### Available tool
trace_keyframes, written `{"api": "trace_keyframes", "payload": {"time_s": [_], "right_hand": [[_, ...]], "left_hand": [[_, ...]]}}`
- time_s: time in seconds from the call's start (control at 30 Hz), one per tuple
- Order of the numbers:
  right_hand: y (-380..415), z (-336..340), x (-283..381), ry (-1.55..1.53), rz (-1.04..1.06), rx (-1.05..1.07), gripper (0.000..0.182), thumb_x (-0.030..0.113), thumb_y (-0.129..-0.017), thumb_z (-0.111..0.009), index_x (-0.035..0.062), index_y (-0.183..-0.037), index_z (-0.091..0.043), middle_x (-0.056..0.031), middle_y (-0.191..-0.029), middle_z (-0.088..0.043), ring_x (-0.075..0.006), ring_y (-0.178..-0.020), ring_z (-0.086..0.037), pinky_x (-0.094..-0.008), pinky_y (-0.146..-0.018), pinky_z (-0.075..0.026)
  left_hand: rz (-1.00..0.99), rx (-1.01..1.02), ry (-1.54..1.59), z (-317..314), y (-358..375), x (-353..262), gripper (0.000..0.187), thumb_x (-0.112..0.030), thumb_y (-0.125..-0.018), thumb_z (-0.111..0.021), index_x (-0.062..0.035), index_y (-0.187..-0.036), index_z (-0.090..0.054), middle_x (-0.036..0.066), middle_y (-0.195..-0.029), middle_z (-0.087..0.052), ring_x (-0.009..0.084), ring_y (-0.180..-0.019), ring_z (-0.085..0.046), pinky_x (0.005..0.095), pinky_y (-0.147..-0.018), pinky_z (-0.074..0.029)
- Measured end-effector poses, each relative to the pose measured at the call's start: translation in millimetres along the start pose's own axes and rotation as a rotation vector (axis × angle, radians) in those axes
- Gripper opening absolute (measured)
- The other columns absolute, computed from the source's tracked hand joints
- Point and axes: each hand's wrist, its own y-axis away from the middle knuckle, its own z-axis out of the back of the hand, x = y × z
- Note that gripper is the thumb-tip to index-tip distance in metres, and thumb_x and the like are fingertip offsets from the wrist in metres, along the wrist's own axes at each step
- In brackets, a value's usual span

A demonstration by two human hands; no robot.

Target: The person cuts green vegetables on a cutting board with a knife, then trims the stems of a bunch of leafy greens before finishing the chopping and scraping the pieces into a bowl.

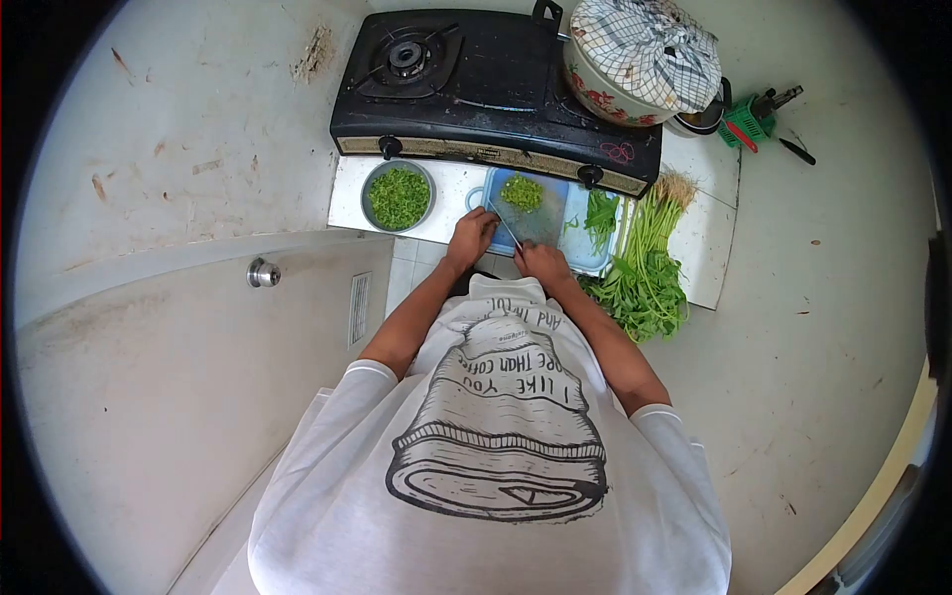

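My right hand [542,262] is closed around the handle end of a knife [507,227], whose thin blade slants up and left over the cutting board [550,223]. At the other end of the blade, the fingers of my left hand [473,236] are drawn together at the tip, seemingly pinching it. Just beyond the blade lies a small heap of chopped greens [521,193] on the board. Some loose leaves [600,216] rest at its right side. A grey bowl [428,208] filled with finely chopped greens [399,196] stands left of the board.
A bundle of long-stemmed leafy greens [650,263] lies right of the board, roots toward the stove. Behind is a black two-burner gas stove [496,89] bearing a cloth-covered flowered pot [615,104]. A green basket [749,121] with utensils hangs at the right wall. A door knob [263,273] juts out left.
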Motion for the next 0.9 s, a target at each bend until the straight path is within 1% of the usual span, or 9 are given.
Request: {"api": "trace_keyframes", "payload": {"time_s": [0.17, 0.3, 0.4, 0.47, 0.6, 0.7, 0.8, 0.9], "right_hand": [[-16.1, -11.1, 0.2, -0.007, -0.016, -0.022, 0.038, 0.033, -0.098, -0.057, -0.0030, -0.096, -0.067, -0.0250, -0.082, -0.072, -0.0411, -0.079, -0.073, -0.0517, -0.075, -0.059], [-9.6, -0.5, 3.1, 0.013, -0.032, 0.003, 0.039, 0.033, -0.099, -0.055, -0.0035, -0.097, -0.067, -0.0257, -0.085, -0.073, -0.0414, -0.081, -0.073, -0.0524, -0.077, -0.058], [0.1, -0.5, -2.2, -0.017, -0.051, -0.021, 0.040, 0.034, -0.100, -0.054, -0.0033, -0.097, -0.067, -0.0256, -0.083, -0.072, -0.0416, -0.080, -0.073, -0.0525, -0.076, -0.059], [-0.2, -2.3, -5.3, 0.008, -0.048, 0.000, 0.040, 0.035, -0.100, -0.054, -0.0028, -0.096, -0.067, -0.0248, -0.081, -0.072, -0.0412, -0.078, -0.073, -0.0523, -0.075, -0.059], [1.2, -2.6, -0.8, 0.033, -0.001, -0.006, 0.040, 0.036, -0.100, -0.054, -0.0020, -0.095, -0.067, -0.0231, -0.078, -0.072, -0.0403, -0.077, -0.073, -0.0523, -0.074, -0.059], [1.6, -4.0, -0.9, 0.040, -0.002, -0.006, 0.039, 0.035, -0.099, -0.054, -0.0014, -0.093, -0.067, -0.0235, -0.078, -0.072, -0.0401, -0.075, -0.073, -0.0515, -0.072, -0.059], [-5.7, -6.8, 0.5, 0.035, -0.003, -0.011, 0.039, 0.035, -0.099, -0.055, -0.0016, -0.091, -0.068, -0.0238, -0.078, -0.072, -0.0401, -0.075, -0.073, -0.0509, -0.072, -0.059], [-12.7, -6.8, 3.4, 0.012, 0.022, -0.068, 0.039, 0.034, -0.099, -0.055, -0.0017, -0.091, -0.068, -0.0242, -0.080, -0.072, -0.0406, -0.076, -0.073, -0.0506, -0.072, -0.059]], "left_hand": [[-0.020, -0.006, -0.018, -0.4, -0.5, -0.5, 0.013, 0.001, -0.087, -0.066, -0.0016, -0.098, -0.072, 0.018, -0.090, -0.065, 0.0381, -0.081, -0.066, 0.0434, -0.073, -0.054], [0.004, -0.016, 0.011, -1.4, 0.6, 1.2, 0.012, 0.002, -0.087, -0.066, -0.0013, -0.097, -0.071, 0.018, -0.091, -0.065, 0.0379, -0.081, -0.067, 0.0431, -0.073, -0.055], [0.024, -0.024, 0.037, -1.2, 0.9, -0.4, 0.011, 0.002, -0.086, -0.066, -0.0007, -0.096, -0.070, 0.018, -0.092, -0.066, 0.0382, -0.081, -0.067, 0.0434, -0.073, -0.055], [0.033, -0.020, 0.028, -0.6, 0.5, -4.8, 0.012, 0.003, -0.085, -0.067, -0.0004, -0.096, -0.070, 0.018, -0.092, -0.066, 0.0385, -0.081, -0.067, 0.0436, -0.073, -0.055], [0.012, -0.033, 0.018, -0.6, 1.2, -2.1, 0.011, 0.003, -0.085, -0.067, 0.0000, -0.095, -0.070, 0.018, -0.090, -0.065, 0.0390, -0.081, -0.067, 0.0441, -0.073, -0.054], [0.031, 0.001, -0.032, -0.9, 0.4, 0.5, 0.011, 0.000, -0.085, -0.069, -0.0012, -0.096, -0.072, 0.017, -0.093, -0.067, 0.0369, -0.084, -0.069, 0.0419, -0.077, -0.055], [0.038, 0.006, -0.027, -0.5, 0.0, -0.4, 0.012, 0.000, -0.086, -0.069, -0.0014, -0.097, -0.072, 0.017, -0.091, -0.067, 0.0371, -0.084, -0.068, 0.0419, -0.077, -0.054], [0.062, 0.028, -0.078, -0.7, -0.4, -0.8, 0.011, 0.000, -0.086, -0.069, -0.0013, -0.097, -0.071, 0.017, -0.091, -0.067, 0.0363, -0.083, -0.068, 0.0415, -0.077, -0.054]]}}
